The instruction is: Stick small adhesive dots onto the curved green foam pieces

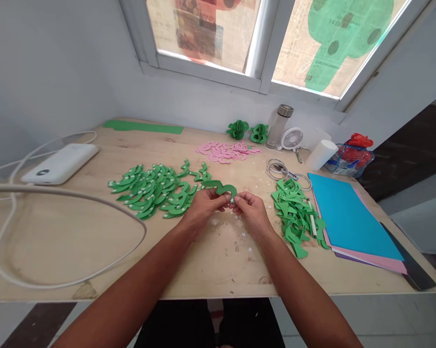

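Observation:
Between my two hands is a wavy green paper cutout [228, 188] with a small white patch at its right end. My left hand [209, 203] pinches its lower edge, fingers closed. At the right end, by the white patch, my right hand [250, 205] grips the same cutout with fingertips pressed together. Left of my hands lies a heap of curved green cutouts [154, 188], many with small white patches at their ends. A few wavy green cutouts [194, 173] lie just beyond my left hand. Tiny white bits [243, 234] are scattered on the wooden table [218, 263].
Green scraps [294, 212] with a white pen [312, 224] and blue sheets [352, 212] lie right. Behind are pink cutouts [225, 151], tape rolls [277, 169], a fan [292, 138] and a glass bottle [278, 126]. A power bank [60, 164] and looping white cable [73, 286] occupy the left.

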`<move>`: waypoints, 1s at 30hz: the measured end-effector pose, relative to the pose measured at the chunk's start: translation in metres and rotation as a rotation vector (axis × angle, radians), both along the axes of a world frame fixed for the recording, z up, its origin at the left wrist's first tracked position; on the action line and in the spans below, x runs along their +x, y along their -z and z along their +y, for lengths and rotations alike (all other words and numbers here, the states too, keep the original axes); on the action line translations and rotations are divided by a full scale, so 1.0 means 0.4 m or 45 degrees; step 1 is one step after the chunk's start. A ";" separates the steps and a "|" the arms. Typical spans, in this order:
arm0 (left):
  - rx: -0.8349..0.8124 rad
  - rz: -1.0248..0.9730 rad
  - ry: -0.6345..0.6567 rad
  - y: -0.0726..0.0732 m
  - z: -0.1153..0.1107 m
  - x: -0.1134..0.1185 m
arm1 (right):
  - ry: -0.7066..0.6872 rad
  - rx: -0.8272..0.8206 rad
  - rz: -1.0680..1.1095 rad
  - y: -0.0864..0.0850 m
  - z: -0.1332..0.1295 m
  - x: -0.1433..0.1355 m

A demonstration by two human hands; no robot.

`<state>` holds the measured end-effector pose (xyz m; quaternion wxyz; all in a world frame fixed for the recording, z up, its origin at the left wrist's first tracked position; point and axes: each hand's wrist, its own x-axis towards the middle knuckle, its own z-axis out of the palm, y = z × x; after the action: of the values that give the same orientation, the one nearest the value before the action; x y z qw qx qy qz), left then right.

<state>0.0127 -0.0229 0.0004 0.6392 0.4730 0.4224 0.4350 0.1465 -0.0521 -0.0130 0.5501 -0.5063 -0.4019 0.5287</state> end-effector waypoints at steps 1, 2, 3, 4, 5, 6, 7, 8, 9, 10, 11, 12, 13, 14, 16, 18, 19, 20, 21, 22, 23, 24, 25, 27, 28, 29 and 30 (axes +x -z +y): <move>-0.008 0.002 0.000 0.000 0.000 0.000 | 0.005 0.004 -0.001 0.001 0.001 0.001; -0.018 0.004 0.002 0.000 0.000 -0.001 | 0.009 0.008 -0.001 0.003 0.001 0.001; -0.028 0.009 0.005 -0.001 0.000 -0.002 | 0.011 0.011 -0.002 0.004 0.002 0.002; -0.037 0.014 0.009 -0.002 0.000 -0.003 | 0.014 0.012 -0.004 0.006 0.002 0.002; -0.043 0.019 0.012 -0.002 0.000 -0.003 | 0.014 0.012 -0.007 0.007 0.003 0.002; -0.044 0.023 0.010 -0.003 0.000 -0.003 | 0.012 0.012 -0.012 0.007 0.002 0.002; -0.040 0.027 0.005 -0.005 -0.001 -0.003 | 0.009 0.013 -0.018 0.007 0.002 0.002; -0.031 0.028 -0.005 -0.006 -0.002 -0.003 | 0.009 0.015 -0.024 0.007 0.002 0.001; -0.017 0.029 -0.019 -0.008 -0.003 -0.001 | 0.014 0.018 -0.032 0.006 0.002 0.001; 0.001 0.033 -0.036 -0.009 -0.004 0.000 | 0.026 0.022 -0.038 0.005 0.001 0.000; 0.022 0.042 -0.061 -0.011 -0.005 0.002 | 0.050 0.028 -0.046 0.003 0.000 0.000; 0.047 0.057 -0.094 -0.012 -0.006 0.003 | 0.086 0.037 -0.056 0.000 0.000 0.000; 0.075 0.074 -0.134 -0.013 -0.007 0.005 | 0.124 0.047 -0.068 -0.004 -0.001 0.000; 0.106 0.091 -0.175 -0.013 -0.008 0.006 | 0.158 0.061 -0.080 -0.008 -0.003 0.001; 0.175 0.123 -0.240 -0.013 -0.009 0.008 | 0.181 0.087 -0.097 -0.017 -0.006 0.000; 0.242 0.148 -0.258 -0.012 -0.008 0.010 | 0.141 0.102 -0.099 -0.026 -0.010 -0.002; 0.269 0.157 -0.252 -0.011 -0.007 0.011 | 0.113 0.093 -0.104 -0.028 -0.011 -0.004; 0.287 0.161 -0.239 -0.009 -0.007 0.011 | 0.090 0.082 -0.108 -0.030 -0.012 -0.006; 0.297 0.161 -0.222 -0.008 -0.006 0.011 | 0.073 0.068 -0.112 -0.030 -0.012 -0.008; 0.298 0.157 -0.206 -0.008 -0.006 0.011 | 0.062 0.055 -0.113 -0.029 -0.012 -0.009; 0.293 0.153 -0.193 -0.007 -0.006 0.011 | 0.057 0.045 -0.113 -0.027 -0.011 -0.010; 0.283 0.151 -0.186 -0.008 -0.006 0.011 | 0.055 0.038 -0.111 -0.025 -0.010 -0.010; 0.272 0.150 -0.182 -0.008 -0.007 0.011 | 0.052 0.033 -0.110 -0.022 -0.009 -0.010; 0.251 0.151 -0.177 -0.009 -0.008 0.010 | 0.048 0.024 -0.111 -0.019 -0.008 -0.008; 0.246 0.151 -0.173 -0.009 -0.009 0.010 | 0.050 0.019 -0.114 -0.018 -0.007 -0.007; 0.244 0.150 -0.164 -0.009 -0.009 0.011 | 0.053 0.012 -0.120 -0.017 -0.007 -0.006; 0.247 0.151 -0.152 -0.008 -0.009 0.011 | 0.055 0.005 -0.128 -0.016 -0.007 -0.005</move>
<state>0.0171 -0.0264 0.0034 0.5374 0.5315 0.4427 0.4824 0.1446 -0.0547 -0.0065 0.5413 -0.5398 -0.4191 0.4899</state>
